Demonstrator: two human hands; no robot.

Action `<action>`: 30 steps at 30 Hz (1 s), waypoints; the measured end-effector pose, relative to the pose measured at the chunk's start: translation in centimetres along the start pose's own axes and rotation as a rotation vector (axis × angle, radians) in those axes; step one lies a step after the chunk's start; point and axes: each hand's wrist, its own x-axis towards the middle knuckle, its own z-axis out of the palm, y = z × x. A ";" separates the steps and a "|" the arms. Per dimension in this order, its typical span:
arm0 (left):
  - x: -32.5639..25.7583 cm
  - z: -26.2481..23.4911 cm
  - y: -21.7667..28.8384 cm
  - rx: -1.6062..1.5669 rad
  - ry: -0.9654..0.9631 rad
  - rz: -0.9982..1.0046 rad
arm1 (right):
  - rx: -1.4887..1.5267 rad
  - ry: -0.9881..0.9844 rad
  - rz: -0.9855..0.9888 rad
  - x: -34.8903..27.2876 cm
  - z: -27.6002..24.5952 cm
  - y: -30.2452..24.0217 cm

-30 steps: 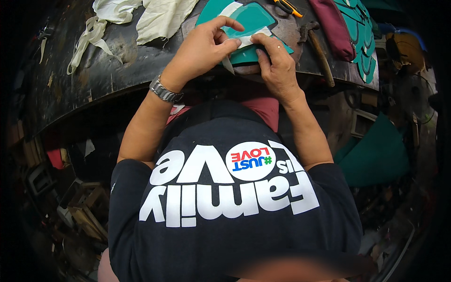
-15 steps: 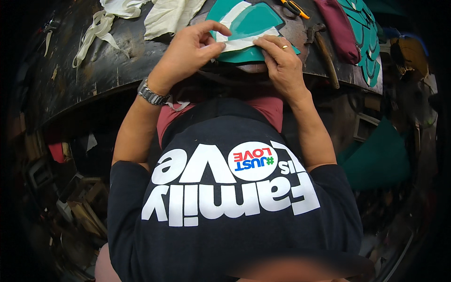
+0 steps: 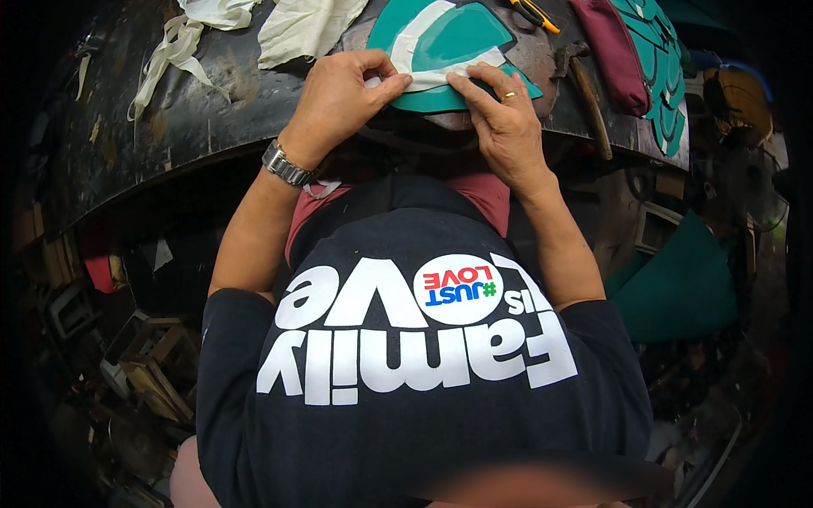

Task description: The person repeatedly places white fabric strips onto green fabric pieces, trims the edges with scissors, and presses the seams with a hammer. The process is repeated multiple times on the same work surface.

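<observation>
A flat green piece with a curved outline [image 3: 461, 42], like cut leather or synthetic sheet, lies near the table's front edge. One white strip [image 3: 410, 46] runs up its left side. Along its lower part lies a second white strip [image 3: 434, 79]. My left hand [image 3: 345, 95] pinches that lower strip's left end between thumb and forefinger. On the strip's right part, the bent fingers of my right hand [image 3: 508, 118] press close together, the thumb tip near its middle. Part of the strip and the green edge are hidden under my fingers.
A hammer [image 3: 589, 97] lies right of the green piece, with an orange-and-black cutter [image 3: 535, 15] beyond. Farther right are a maroon piece [image 3: 616, 63] and stacked green pieces [image 3: 665, 76]. Cream cloth [image 3: 309, 30] and tangled pale strips [image 3: 174, 59] lie to the left on the dark table [image 3: 102, 165].
My left hand has shifted slightly right, its forefinger now lower and nearer the thumb. My right thumb has moved left along the lower strip, which lies flatter on the green piece.
</observation>
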 end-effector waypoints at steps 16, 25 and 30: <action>-0.4 1.1 0.1 0.066 0.144 0.142 | 0.062 0.026 -0.044 0.3 0.9 -0.7; 0.3 1.0 -0.2 0.169 0.145 0.109 | 0.026 0.012 -0.004 0.9 1.0 -1.4; 0.5 1.1 -0.1 0.194 0.151 0.101 | -0.037 -0.026 -0.008 1.1 0.7 -1.8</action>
